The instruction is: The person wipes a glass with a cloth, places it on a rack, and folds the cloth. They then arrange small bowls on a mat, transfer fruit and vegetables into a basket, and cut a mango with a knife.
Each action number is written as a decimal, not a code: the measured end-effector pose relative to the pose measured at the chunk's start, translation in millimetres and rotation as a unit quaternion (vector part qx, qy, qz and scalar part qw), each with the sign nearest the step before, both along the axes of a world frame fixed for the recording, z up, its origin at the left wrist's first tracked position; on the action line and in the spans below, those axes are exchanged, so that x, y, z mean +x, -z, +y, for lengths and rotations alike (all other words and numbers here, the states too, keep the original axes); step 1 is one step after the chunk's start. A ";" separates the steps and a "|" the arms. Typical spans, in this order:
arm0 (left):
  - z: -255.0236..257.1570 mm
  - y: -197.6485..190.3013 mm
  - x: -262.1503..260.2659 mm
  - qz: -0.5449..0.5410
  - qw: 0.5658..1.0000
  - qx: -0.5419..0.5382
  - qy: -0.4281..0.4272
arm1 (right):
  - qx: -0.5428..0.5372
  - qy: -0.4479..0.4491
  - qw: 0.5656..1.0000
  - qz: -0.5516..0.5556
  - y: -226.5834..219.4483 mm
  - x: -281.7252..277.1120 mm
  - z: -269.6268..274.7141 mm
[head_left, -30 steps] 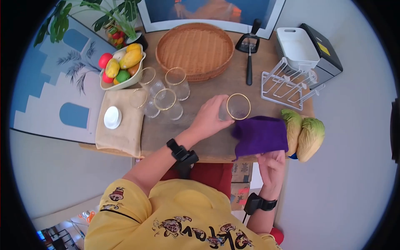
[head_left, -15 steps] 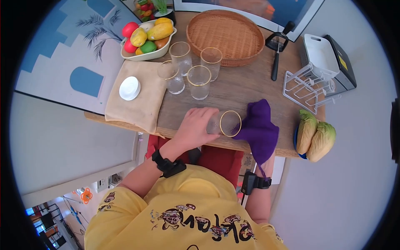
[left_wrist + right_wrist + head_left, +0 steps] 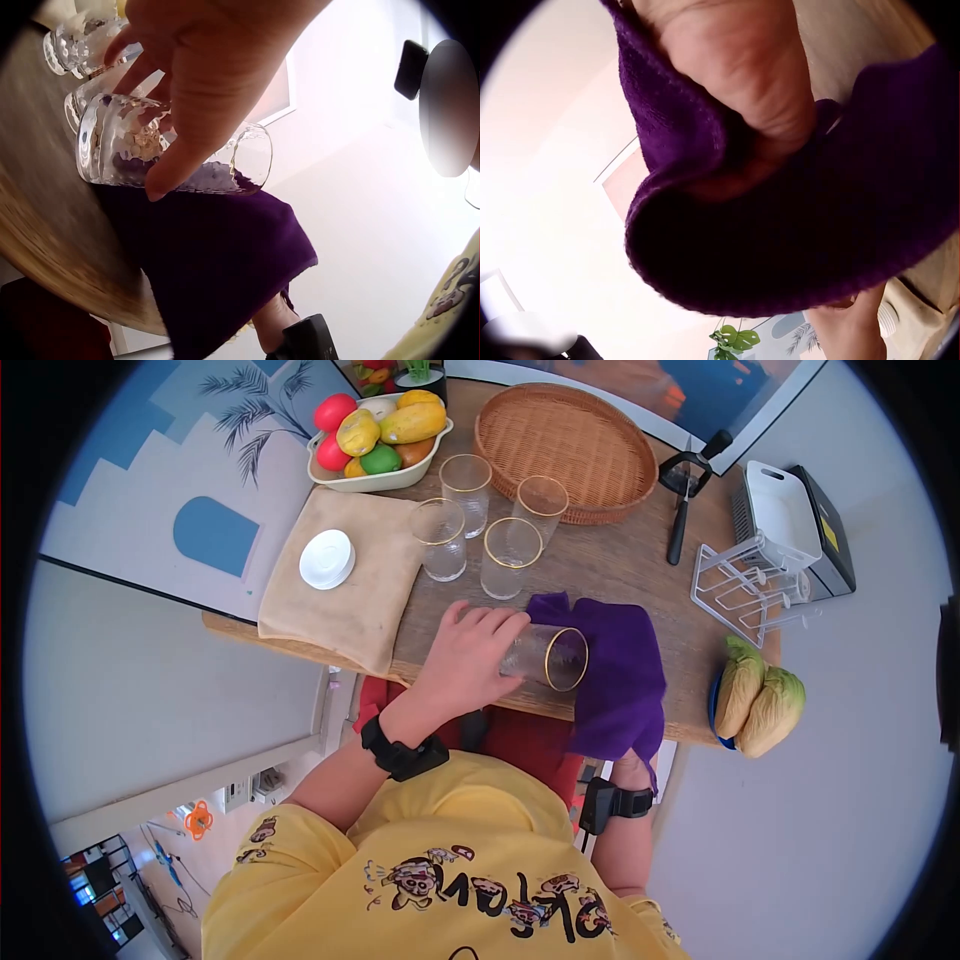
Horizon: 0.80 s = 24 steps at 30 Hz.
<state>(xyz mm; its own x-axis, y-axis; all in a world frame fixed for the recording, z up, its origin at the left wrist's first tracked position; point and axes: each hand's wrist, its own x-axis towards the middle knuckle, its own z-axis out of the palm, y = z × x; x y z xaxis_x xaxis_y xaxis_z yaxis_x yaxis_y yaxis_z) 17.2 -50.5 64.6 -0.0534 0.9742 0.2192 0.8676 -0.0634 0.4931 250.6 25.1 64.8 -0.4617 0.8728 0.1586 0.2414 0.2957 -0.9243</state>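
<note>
My left hand grips a clear drinking glass with a gold rim, fingers and thumb round its side. The glass is tipped over sideways, its mouth toward the right. A purple cloth lies close against the glass, draped over my right hand. In the left wrist view the cloth hangs right below the glass. The right wrist view shows the base of my right hand going into a fold of the cloth; its fingers are hidden there.
Several gold-rimmed glasses stand beyond my left hand. Left of them a beige cloth bears a white round dish, with a fruit bowl behind. A wicker tray, white rack and cabbages stand farther off.
The glass has come nearer the table's front edge and tipped from near upright onto its side. The purple cloth has shifted and spread over my right hand, up against the glass.
</note>
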 end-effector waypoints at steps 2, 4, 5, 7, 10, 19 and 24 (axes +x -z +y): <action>-3.6 -1.9 -4.2 0.009 1.000 -0.010 -0.002 | 0.015 -0.007 1.000 -0.016 -3.7 -5.2 -1.9; -7.1 -2.6 -8.4 0.013 1.000 -0.017 -0.007 | 0.049 -0.011 0.998 -0.049 -9.3 -7.8 -1.3; -8.5 -2.9 -10.5 0.016 1.000 -0.024 -0.011 | 0.073 -0.013 0.994 -0.074 -12.6 -8.1 -0.8; -11.6 -3.6 -14.6 0.022 0.999 -0.028 -0.018 | 0.158 -0.019 0.973 -0.169 -21.8 -6.2 -0.2; -14.3 -8.2 -18.0 0.045 0.998 -0.025 -0.026 | 0.254 -0.048 0.929 -0.265 -38.0 -11.2 -3.7; -12.0 -36.9 -11.9 0.138 0.988 0.075 0.003 | -0.138 -0.168 0.976 -0.023 -39.1 -45.4 -38.2; -16.6 -46.3 -8.7 0.159 0.982 0.091 0.046 | -0.178 -0.163 0.970 0.006 -36.8 -38.6 -34.8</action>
